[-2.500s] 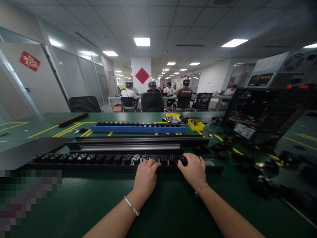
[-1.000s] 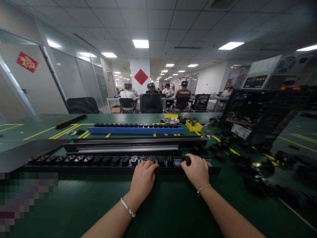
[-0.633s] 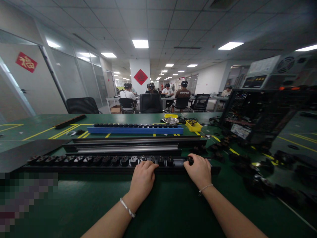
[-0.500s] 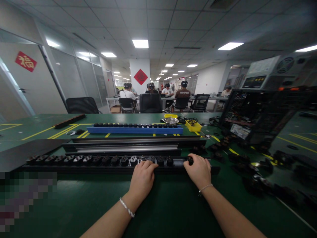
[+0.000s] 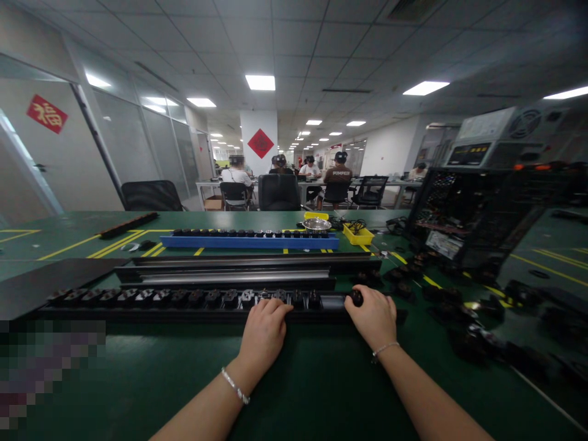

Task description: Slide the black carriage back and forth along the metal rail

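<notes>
A long black rail [image 5: 184, 313] lies across the table in front of me, carrying a row of black socket-like modules [image 5: 212, 298]. My left hand [image 5: 265, 324] is closed over the rail's front edge, right of its middle, with fingertips against the modules. Close to the rail's right end, my right hand [image 5: 373, 315] pinches a small round black part [image 5: 356, 298]. That part is at the rail; whether it touches the channel is hidden by my fingers. Between my hands is a bare grey stretch of channel [image 5: 333, 302].
Behind lie further black rails [image 5: 229, 277] and a blue rail [image 5: 250, 242] with a row of modules. A metal bowl [image 5: 316, 224] and a yellow tray [image 5: 358, 236] stand farther back. Loose black parts [image 5: 441, 294] and an open computer case [image 5: 478, 214] occupy the right. Several people sit beyond.
My right hand has shifted slightly to the right along the rail, with the black part in its fingers. My left hand stays in place.
</notes>
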`<state>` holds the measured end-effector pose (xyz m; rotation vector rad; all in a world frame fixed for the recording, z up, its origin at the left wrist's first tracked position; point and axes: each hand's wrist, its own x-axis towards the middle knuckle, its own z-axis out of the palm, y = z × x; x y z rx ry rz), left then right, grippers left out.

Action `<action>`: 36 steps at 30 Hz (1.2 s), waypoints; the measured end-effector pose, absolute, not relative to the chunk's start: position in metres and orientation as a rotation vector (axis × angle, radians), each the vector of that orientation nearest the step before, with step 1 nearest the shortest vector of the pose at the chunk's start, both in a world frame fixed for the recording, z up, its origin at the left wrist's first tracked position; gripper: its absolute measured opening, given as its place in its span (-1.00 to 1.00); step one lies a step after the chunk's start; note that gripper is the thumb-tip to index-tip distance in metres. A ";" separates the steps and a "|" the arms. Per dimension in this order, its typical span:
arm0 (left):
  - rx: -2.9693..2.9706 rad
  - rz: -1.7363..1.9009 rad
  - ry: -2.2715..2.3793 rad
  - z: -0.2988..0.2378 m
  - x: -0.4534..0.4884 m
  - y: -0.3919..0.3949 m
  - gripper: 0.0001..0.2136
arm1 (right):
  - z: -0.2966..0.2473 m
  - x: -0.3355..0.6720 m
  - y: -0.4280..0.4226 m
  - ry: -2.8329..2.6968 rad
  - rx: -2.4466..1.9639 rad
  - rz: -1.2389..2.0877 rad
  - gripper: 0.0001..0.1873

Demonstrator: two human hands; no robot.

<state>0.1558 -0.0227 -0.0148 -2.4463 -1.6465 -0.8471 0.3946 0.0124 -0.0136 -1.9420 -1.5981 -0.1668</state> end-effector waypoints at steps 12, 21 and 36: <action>-2.443 -0.866 -1.641 -0.017 0.156 -0.022 -0.70 | -0.009 0.401 0.008 -1.605 -1.993 -0.102 -0.63; -2.423 -0.860 -1.621 -0.017 0.156 -0.022 -0.69 | -0.013 0.403 0.008 -1.580 -2.046 -0.098 -0.54; -2.429 -0.861 -1.632 -0.016 0.156 -0.023 -0.70 | -0.015 0.413 0.011 -1.575 -2.036 -0.048 -0.56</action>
